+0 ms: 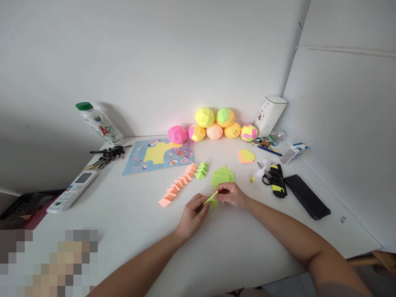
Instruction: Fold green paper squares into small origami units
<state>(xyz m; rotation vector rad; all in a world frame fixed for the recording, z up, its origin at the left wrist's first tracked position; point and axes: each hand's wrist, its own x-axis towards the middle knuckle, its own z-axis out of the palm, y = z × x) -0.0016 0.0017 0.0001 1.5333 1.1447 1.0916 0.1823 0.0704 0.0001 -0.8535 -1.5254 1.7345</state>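
My left hand [193, 214] and my right hand [231, 194] meet over the middle of the white table [123, 222]. Both pinch a folded green paper piece [210, 199], one at each end. Just behind my right hand lies a small stack of green paper squares [221, 176]. A row of folded orange paper units [177, 185] runs diagonally to the left, with a few folded green units [201, 170] at its far end.
Several coloured paper balls [213, 124] line the back wall. A picture sheet [159, 156], keys [108, 153], a remote [72, 191] and a bottle [98, 121] lie left. Scissors [266, 175], a utility knife [277, 181], a phone [307, 196] and a white holder [269, 115] are right.
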